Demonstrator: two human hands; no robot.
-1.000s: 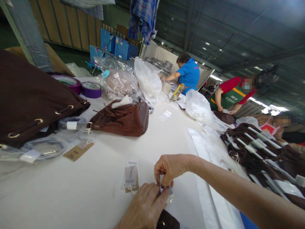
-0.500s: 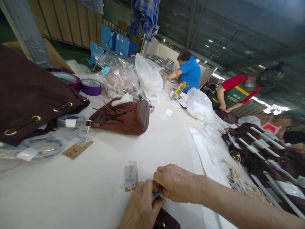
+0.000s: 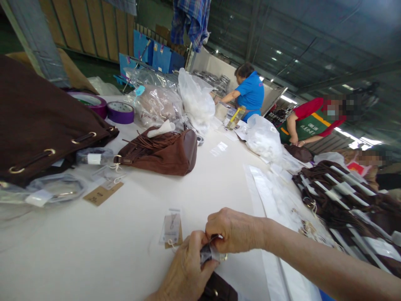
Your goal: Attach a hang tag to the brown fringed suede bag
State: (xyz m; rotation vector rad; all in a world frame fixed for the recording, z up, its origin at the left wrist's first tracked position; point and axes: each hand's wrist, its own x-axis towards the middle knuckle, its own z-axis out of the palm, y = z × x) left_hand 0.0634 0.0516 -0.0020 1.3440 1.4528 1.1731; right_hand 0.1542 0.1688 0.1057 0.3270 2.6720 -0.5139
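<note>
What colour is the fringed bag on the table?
The fringed bag is brown, clearest in the head view.

Between your left grip [image 3: 184, 271] and right grip [image 3: 233, 230], small packet [image 3: 208, 253] was mostly hidden, dark bag [image 3: 219, 291] was cut off below.

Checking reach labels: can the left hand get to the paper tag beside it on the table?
Probably yes. The tag lies flat on the table beside the left hand, nothing between them. But that hand and the right hand both pinch a small wrapped piece, so it must let go first.
</note>
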